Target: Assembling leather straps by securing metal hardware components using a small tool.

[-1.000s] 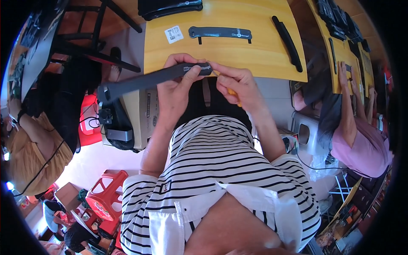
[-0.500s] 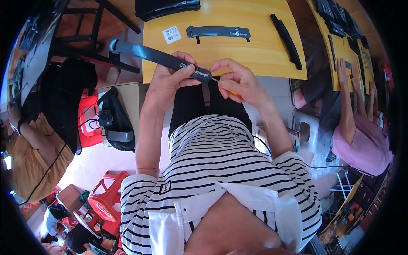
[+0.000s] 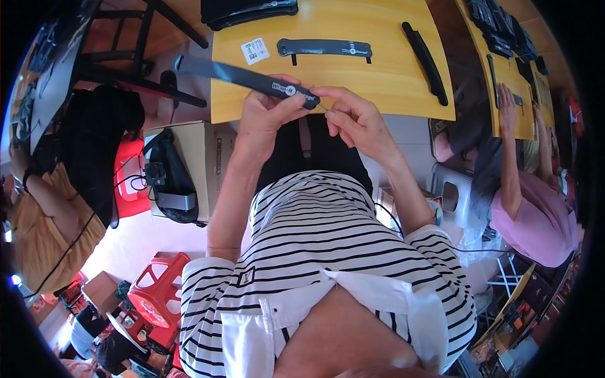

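The yellow wooden table (image 3: 384,57) fills the top of the view, its near edge just above the person's striped shirt (image 3: 328,252). Both forearms rise from the shirt and meet at that edge, elbows spread and wrists drawn in toward each other.

The left hand (image 3: 265,116) is closed around the near end of a long dark strap (image 3: 242,77). The strap slants up and to the left from the fist, and its far end reaches past the table's left corner. The right hand (image 3: 356,120) sits just beside the left, its fingers narrowed to a pinch at the strap's tip, where a thin light sliver shows; what that sliver is cannot be told.

On the table I count two more loose straps: one flat strap (image 3: 324,47) lying crosswise near the middle, and one curved strap (image 3: 425,63) running lengthwise toward the right edge. One small white label (image 3: 254,50) lies beside the flat one, and a dark bundle (image 3: 249,11) sits at the far edge.

At the right another person's hand (image 3: 507,104) rests on a second table (image 3: 520,94).
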Action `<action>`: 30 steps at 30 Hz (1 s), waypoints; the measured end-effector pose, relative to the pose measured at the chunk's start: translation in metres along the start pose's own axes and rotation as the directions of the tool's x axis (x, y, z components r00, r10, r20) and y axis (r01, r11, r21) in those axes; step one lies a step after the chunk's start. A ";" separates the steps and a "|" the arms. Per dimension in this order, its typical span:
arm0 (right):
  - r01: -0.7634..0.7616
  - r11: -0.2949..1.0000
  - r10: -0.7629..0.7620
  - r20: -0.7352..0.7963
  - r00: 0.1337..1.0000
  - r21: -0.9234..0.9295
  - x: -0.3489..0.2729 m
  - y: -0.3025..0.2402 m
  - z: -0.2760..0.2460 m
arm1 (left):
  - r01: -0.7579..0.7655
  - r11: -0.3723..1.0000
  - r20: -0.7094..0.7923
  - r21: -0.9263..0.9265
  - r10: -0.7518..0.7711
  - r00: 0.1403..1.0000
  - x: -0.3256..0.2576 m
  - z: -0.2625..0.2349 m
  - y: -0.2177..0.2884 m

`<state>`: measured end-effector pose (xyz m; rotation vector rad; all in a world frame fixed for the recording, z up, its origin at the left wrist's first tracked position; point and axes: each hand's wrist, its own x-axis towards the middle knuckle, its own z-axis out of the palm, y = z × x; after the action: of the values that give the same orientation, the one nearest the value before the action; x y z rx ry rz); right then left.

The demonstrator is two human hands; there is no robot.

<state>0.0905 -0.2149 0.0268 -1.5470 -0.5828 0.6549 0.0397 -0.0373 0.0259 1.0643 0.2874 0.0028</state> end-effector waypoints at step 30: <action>0.304 0.898 -0.348 -0.091 0.933 -0.318 -0.002 0.001 0.013 | 0.139 0.990 0.000 -0.015 -0.139 0.990 -0.005 0.001 -0.004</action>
<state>0.0801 -0.2074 0.0253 -1.7085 -0.8377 0.1978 0.0349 -0.0411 0.0245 1.0271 0.3616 -0.1194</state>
